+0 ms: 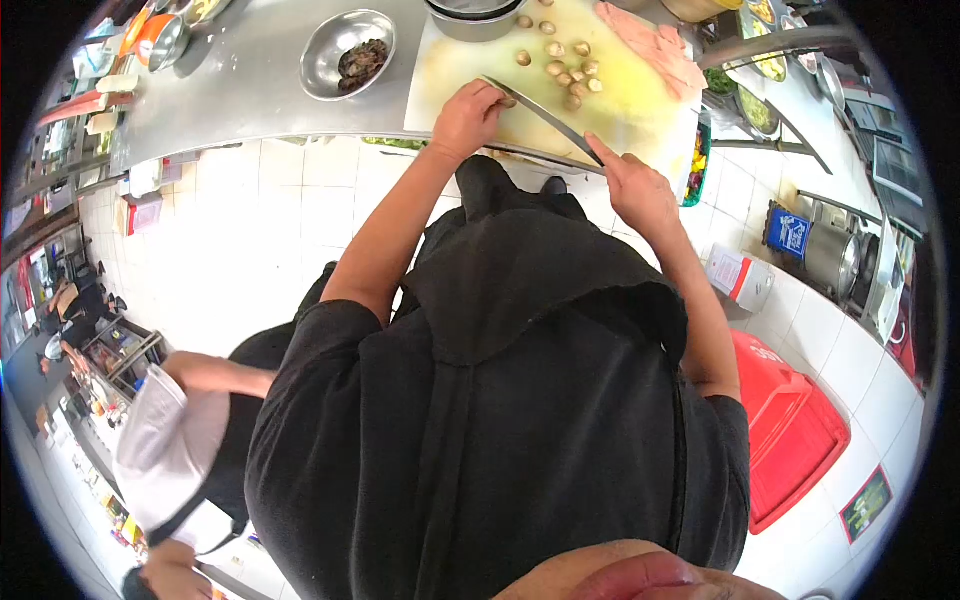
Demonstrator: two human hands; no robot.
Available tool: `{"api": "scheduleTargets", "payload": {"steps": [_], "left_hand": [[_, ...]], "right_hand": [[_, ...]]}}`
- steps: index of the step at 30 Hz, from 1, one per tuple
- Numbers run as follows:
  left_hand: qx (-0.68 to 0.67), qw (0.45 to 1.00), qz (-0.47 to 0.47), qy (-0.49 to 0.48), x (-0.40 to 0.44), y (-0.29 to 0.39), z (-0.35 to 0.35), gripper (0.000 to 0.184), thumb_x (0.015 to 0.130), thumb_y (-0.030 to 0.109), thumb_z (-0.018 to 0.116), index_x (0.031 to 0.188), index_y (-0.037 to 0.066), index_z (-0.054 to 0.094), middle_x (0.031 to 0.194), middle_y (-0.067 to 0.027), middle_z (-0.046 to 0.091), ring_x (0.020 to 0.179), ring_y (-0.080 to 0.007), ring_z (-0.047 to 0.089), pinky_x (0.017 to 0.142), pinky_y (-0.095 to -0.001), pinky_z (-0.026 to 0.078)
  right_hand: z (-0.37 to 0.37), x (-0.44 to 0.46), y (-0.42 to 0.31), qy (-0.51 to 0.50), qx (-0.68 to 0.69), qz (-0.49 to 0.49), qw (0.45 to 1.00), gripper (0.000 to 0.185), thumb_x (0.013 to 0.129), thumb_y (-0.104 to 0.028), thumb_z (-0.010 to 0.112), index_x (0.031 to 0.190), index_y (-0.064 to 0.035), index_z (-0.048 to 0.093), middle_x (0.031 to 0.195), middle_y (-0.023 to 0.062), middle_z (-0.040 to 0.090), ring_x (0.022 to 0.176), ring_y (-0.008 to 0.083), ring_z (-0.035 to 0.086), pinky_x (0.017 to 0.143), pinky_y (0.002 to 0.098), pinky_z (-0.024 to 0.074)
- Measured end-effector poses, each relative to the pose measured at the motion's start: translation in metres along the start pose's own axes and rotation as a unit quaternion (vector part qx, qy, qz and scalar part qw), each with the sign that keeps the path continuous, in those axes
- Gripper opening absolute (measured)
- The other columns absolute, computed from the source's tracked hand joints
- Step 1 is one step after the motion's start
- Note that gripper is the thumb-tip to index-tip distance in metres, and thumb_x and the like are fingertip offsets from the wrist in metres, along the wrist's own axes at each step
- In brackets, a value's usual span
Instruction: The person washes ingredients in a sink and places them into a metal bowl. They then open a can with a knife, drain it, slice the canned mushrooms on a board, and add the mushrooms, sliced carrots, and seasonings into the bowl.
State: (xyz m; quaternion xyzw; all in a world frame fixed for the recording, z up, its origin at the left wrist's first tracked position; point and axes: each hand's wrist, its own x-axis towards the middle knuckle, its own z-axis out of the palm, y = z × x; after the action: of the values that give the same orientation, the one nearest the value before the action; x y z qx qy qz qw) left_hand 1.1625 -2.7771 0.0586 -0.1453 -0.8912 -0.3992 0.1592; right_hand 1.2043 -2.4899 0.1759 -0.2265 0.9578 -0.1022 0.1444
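Note:
My right hand (637, 190) is closed round the handle of a kitchen knife (552, 120), whose long blade slants up and left across the cutting board (440, 75). At the blade's tip end, the curled fingers of my left hand (468, 118) pinch a small brown mushroom (508, 102) against the board, mostly hidden by the fingers. Several whole brown mushrooms (575, 72) lie loose beyond the knife. Left of the board, a steel bowl (318, 60) holds dark, wet-looking pieces (362, 65).
A metal pot (470, 25) stands at the board's back edge. Something pink and flat (655, 48), cloth or meat, lies at its right. A co-worker (180, 430) stands close behind on the left. A red bin (790, 430) sits behind on the right.

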Motion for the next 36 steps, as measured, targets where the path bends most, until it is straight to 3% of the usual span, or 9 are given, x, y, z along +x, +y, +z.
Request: {"api": "scheduleTargets", "payload": {"steps": [8, 13, 21, 27, 30, 36], "left_hand": [[0.017, 0.999, 0.031, 0.023, -0.005, -0.008, 0.007, 0.013, 0.078, 0.002, 0.067, 0.087, 0.012, 0.072, 0.086, -0.0054, 0.065, 0.083, -0.0275, 0.064, 0.073, -0.0374, 0.054], [0.016, 0.999, 0.036, 0.030, -0.007, -0.009, 0.009, 0.015, 0.078, 0.002, 0.065, 0.085, 0.013, 0.073, 0.084, -0.0046, 0.065, 0.082, -0.0272, 0.064, 0.073, -0.0379, 0.054], [0.025, 0.998, 0.053, 0.024, -0.005, -0.012, 0.011, 0.015, 0.078, 0.001, 0.065, 0.087, 0.011, 0.072, 0.086, -0.0055, 0.066, 0.084, -0.0276, 0.063, 0.076, -0.0387, 0.054], [0.026, 0.999, 0.000, 0.022, -0.010, -0.002, 0.010, 0.017, 0.079, 0.004, 0.068, 0.095, 0.009, 0.069, 0.106, -0.0088, 0.064, 0.096, -0.0293, 0.061, 0.083, -0.0392, 0.053], [0.054, 0.998, 0.037, 0.024, -0.003, 0.005, 0.008, 0.025, 0.077, 0.005, 0.069, 0.102, 0.008, 0.068, 0.114, -0.0084, 0.063, 0.101, -0.0307, 0.060, 0.087, -0.0397, 0.052], [0.083, 0.985, 0.108, -0.102, 0.012, 0.005, 0.000, 0.030, 0.077, 0.004, 0.068, 0.106, 0.010, 0.068, 0.116, -0.0052, 0.065, 0.097, -0.0297, 0.060, 0.086, -0.0397, 0.051]], "right_hand": [[-0.015, 0.011, 0.019, -0.015, -0.049, -0.063, 0.997, 0.063, 0.088, -0.006, 0.051, 0.146, -0.0283, 0.046, 0.084, 0.0161, 0.066, 0.080, 0.0336, 0.068, 0.072, 0.0456, 0.0550], [-0.042, 0.015, 0.020, -0.062, -0.067, -0.046, 0.995, 0.048, 0.098, -0.017, 0.050, 0.144, -0.0304, 0.049, 0.085, 0.0138, 0.066, 0.085, 0.0314, 0.067, 0.078, 0.0444, 0.0535], [-0.025, 0.032, 0.033, -0.053, -0.041, -0.078, 0.995, 0.051, 0.097, -0.016, 0.051, 0.146, -0.0318, 0.045, 0.086, 0.0148, 0.065, 0.086, 0.0337, 0.064, 0.079, 0.0462, 0.0517], [0.017, 0.028, 0.055, -0.053, 0.054, -0.089, 0.993, 0.053, 0.097, -0.017, 0.048, 0.147, -0.0323, 0.043, 0.089, 0.0170, 0.066, 0.085, 0.0359, 0.065, 0.078, 0.0472, 0.0514], [0.030, 0.020, 0.052, -0.058, 0.077, -0.055, 0.994, 0.053, 0.097, -0.017, 0.049, 0.147, -0.0318, 0.042, 0.090, 0.0174, 0.066, 0.085, 0.0367, 0.065, 0.076, 0.0476, 0.0515], [0.038, 0.015, 0.054, -0.036, 0.083, -0.046, 0.995, 0.056, 0.095, -0.014, 0.050, 0.147, -0.0324, 0.042, 0.085, 0.0166, 0.063, 0.083, 0.0365, 0.064, 0.074, 0.0480, 0.0512]]}}
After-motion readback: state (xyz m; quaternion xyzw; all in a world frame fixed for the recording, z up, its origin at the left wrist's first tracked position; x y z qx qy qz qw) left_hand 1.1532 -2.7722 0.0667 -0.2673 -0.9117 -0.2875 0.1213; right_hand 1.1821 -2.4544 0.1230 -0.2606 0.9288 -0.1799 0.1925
